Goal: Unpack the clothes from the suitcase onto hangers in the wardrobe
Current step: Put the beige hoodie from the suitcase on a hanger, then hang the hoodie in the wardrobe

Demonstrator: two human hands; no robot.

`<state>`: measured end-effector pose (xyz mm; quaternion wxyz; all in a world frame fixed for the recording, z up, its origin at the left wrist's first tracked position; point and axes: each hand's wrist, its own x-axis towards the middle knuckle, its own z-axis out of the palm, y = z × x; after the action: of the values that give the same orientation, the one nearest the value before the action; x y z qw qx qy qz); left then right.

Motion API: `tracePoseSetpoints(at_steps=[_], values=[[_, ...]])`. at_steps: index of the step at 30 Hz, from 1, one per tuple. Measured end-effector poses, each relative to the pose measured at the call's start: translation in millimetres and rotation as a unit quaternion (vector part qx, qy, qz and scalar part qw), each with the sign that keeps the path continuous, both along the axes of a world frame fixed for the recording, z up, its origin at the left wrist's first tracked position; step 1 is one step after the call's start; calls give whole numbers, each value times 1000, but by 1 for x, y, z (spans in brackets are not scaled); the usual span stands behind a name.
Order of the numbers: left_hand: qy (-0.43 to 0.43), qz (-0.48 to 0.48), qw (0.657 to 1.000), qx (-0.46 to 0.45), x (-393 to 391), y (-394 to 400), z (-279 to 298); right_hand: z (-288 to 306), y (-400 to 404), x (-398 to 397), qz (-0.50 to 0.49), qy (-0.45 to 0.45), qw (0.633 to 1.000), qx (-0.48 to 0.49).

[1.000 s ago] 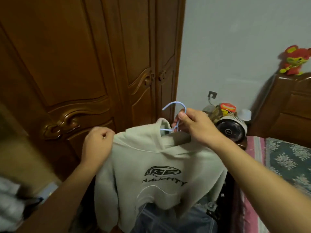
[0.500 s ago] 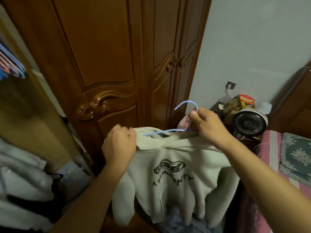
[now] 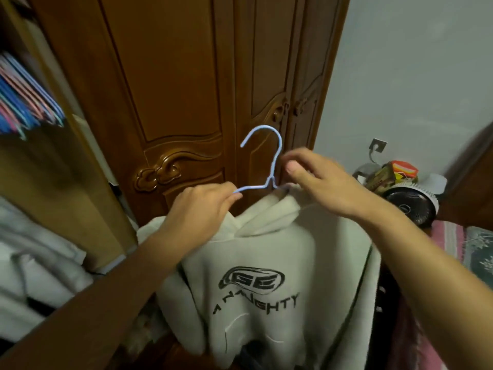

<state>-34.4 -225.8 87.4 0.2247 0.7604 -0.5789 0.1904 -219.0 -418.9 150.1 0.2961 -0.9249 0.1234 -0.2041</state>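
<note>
1. The blue hanger (image 3: pixel 269 166) now stands upright above the collar, no longer lying flat.
2. My left hand (image 3: pixel 202 209) pinches its arm and the cream hoodie (image 3: pixel 266 263); my right hand (image 3: pixel 317 182) grasps its other shoulder.
3. The hoodie hangs before the wardrobe door (image 3: pixel 173 89), nearly ready for the rail.

The room is dim and evenly lit, with a soft, slightly greenish cast and no hard shadows. My wardrobe door (image 3: pixel 170 84) carries faint sheen on its carved trim, but no real glare. The wide lens bows the door edges and stretches my forearms at the bottom corners. Motion blur smears the coloured hangers (image 3: pixel 25 102) at far left and softens my right hand (image 3: pixel 324 182); the hoodie print (image 3: pixel 253 289) stays readable.
</note>
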Motion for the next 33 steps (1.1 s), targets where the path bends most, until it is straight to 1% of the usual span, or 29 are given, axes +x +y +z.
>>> tracePoseSetpoints(at_steps=[1,2,4,6,8,9,10,11,12,13,14,15,16,17,18,19,20,21,23,24,25,27,28,29,30,31,33], values=[[26,-9,1000,-15,1,3,5,-8,-12,-11,22,46,998,-39],[42,-12,999,-27,2,6,7,-19,-23,-22,48,76,995,-44],[35,-4,999,-20,1,12,7,-41,-36,-37,72,80,994,-17],[-9,32,999,11,-4,19,7,-51,-42,-42,69,12,997,-23],[-63,90,993,31,-4,27,9,-50,-44,-40,27,-85,996,-29],[-73,115,990,31,-6,34,11,-47,-47,-37,13,-108,994,-34],[-75,127,989,22,-7,39,14,-43,-51,-34,16,-92,995,-34],[-78,130,988,9,-11,43,17,-36,-54,-30,33,-30,998,-47],[-86,123,989,-2,-15,46,20,-27,-57,-27,49,37,993,-99],[-93,116,989,-8,-19,46,22,-17,-58,-23,80,80,983,-145],[-103,114,988,-9,-24,47,24,-7,-56,-15,124,89,978,-141],[-117,115,986,-6,-28,47,25,2,-46,-6,181,89,976,-79],[-132,126,983,-2,-32,50,26,6,-31,3,235,104,966,-12],[-142,141,980,2,-34,57,27,3,-19,16,282,133,950,18],[-146,156,977,1,-35,65,26,-4,-8,27,303,156,940,-9],[-150,172,974,2,-36,78,26,-11,4,39,313,158,936,-45],[-154,186,971,1,-35,89,24,-15,13,48,323,140,934,-60],[-163,210,964,-5,-34,103,25,-15,25,57,337,116,933,-54],[-176,275,945,-21,-25,125,30,-11,50,73,340,45,939,12],[-178,308,934,-20,-19,139,34,-9,65,83,352,31,935,31],[-176,329,928,-12,-15,151,34,-9,78,91,373,36,927,28],[-155,357,921,13,-6,179,32,-12,102,114,407,78,910,16],[-135,364,921,11,0,188,29,-12,110,123,401,82,912,26],[-107,381,918,6,8,199,27,-8,120,138,395,65,915,42],[-60,393,918,0,16,207,27,-3,130,150,382,41,921,59],[7,397,918,-11,27,216,31,0,142,163,365,18,929,63],[128,401,907,-37,48,237,40,4,166,187,316,2,948,38]])
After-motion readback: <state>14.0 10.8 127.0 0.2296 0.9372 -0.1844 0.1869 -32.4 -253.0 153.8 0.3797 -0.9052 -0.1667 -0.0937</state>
